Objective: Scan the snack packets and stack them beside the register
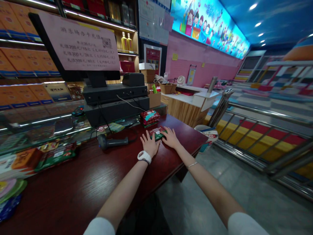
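Note:
A green and red snack packet [158, 133] lies flat on the dark red wooden counter [102, 182]. My left hand [151, 146] rests at its left side, fingers spread, with a white watch on the wrist. On the packet's right side lies my right hand [170, 138], fingers stretched out over its edge. Both hands touch the packet without wrapping round it. Just behind is a stack of red snack packets [149, 117]. More green packets [58, 153] lie at the left of the counter.
A barcode scanner [112, 142] lies left of my hands, before a monitor [80, 45] with a paper sign. A glass display case [14, 137] runs along the back left. Beyond the counter's right edge stand a bin [206, 137] and a metal railing [266, 130].

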### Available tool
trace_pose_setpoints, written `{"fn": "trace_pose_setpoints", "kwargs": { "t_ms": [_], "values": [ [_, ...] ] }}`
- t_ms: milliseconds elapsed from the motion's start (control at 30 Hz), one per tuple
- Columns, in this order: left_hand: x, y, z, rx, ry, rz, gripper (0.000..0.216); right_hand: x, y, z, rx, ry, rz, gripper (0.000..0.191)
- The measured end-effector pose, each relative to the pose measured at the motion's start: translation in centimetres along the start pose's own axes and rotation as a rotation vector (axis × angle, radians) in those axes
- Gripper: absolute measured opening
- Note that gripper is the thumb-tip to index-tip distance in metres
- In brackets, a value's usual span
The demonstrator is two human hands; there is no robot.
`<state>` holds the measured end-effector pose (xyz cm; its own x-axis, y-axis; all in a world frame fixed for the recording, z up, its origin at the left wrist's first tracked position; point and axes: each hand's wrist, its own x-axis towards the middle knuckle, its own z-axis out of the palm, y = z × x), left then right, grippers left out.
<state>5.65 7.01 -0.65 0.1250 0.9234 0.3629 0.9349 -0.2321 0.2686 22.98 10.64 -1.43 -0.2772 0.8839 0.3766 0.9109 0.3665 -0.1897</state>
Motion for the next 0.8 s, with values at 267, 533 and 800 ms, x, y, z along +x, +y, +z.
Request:
{"fn": "trace_pose_setpoints", "kwargs": {
  "t_ms": [267, 533, 800],
  "values": [
    [-1.6, 1.3, -0.8, 0.010, 0.093, 0.180, 0.029, -1.3, -1.5, -1.2, -0.052, 0.086, -0.128, 0.035],
    [-1.4, 1.2, -0.3, 0.009, 0.086, 0.182, 0.038, -1.1, -1.2, -0.6, -0.070, 0.043, -0.073, 0.043],
    [-0.5, 0.1, 0.7, -0.069, 0.027, 0.112, 0.050, -0.5, -0.3, 0.9, -0.023, -0.040, -0.025, 0.050]
  ]
}}
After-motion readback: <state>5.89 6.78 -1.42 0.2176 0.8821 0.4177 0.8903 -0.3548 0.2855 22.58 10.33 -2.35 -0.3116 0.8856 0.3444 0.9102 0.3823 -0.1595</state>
